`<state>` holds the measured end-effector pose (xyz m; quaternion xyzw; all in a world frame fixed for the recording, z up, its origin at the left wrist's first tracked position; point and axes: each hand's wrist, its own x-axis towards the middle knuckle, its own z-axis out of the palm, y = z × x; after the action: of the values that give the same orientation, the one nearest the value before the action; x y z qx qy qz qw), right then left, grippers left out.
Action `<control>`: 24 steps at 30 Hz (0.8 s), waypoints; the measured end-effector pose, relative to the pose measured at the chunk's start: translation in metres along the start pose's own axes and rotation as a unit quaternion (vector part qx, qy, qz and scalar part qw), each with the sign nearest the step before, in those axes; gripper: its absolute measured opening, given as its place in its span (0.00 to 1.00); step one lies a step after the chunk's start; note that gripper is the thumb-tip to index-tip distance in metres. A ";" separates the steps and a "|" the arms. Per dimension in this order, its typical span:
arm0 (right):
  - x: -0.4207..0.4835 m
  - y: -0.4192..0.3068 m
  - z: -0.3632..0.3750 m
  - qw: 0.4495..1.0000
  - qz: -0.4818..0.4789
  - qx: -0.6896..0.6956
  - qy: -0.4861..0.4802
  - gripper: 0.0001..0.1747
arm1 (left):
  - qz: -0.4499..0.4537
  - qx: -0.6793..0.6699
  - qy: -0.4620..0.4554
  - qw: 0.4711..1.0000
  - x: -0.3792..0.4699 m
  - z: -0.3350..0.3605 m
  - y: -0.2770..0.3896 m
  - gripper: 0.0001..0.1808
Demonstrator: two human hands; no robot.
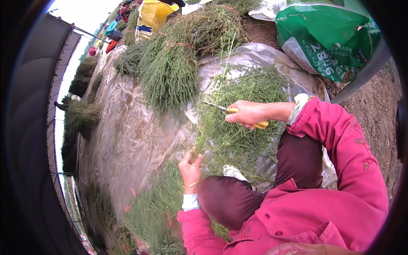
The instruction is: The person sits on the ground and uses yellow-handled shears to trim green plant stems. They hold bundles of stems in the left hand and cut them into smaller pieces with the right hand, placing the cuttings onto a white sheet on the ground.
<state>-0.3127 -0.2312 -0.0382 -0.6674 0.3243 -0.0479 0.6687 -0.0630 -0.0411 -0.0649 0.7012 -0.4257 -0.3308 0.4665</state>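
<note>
My left hand (190, 170) pinches the lower end of a long leafy green stem (200, 137) between thumb and fingers. The stem stretches up and away, over the plastic sheet. My right hand (247, 113) grips yellow-handled shears (261, 124). Their metal blades point left and reach the stem's foliage; whether they are parted is too small to tell. Under and beyond the right hand lies a loose heap of green sprigs (255, 91). My knees, in dark trousers, flank the near side of this heap.
Clear plastic sheeting (127, 159) covers the ground. Bundles with red ties (172, 73) lie ahead, and another bundle (156, 207) rests at my left. A green printed sack (318, 38) and a grey pole (363, 79) stand at right. Farther off is a yellow sack (153, 19).
</note>
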 end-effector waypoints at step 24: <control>-0.004 0.017 -0.019 0.993 -0.020 -0.101 0.055 0.15 | -0.020 -0.031 0.025 0.999 0.000 -0.006 -0.013 0.17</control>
<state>-0.3321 -0.2440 -0.0506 -0.7344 0.3502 -0.0644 0.5778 -0.0540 -0.0360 -0.0749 0.7029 -0.3894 -0.3352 0.4919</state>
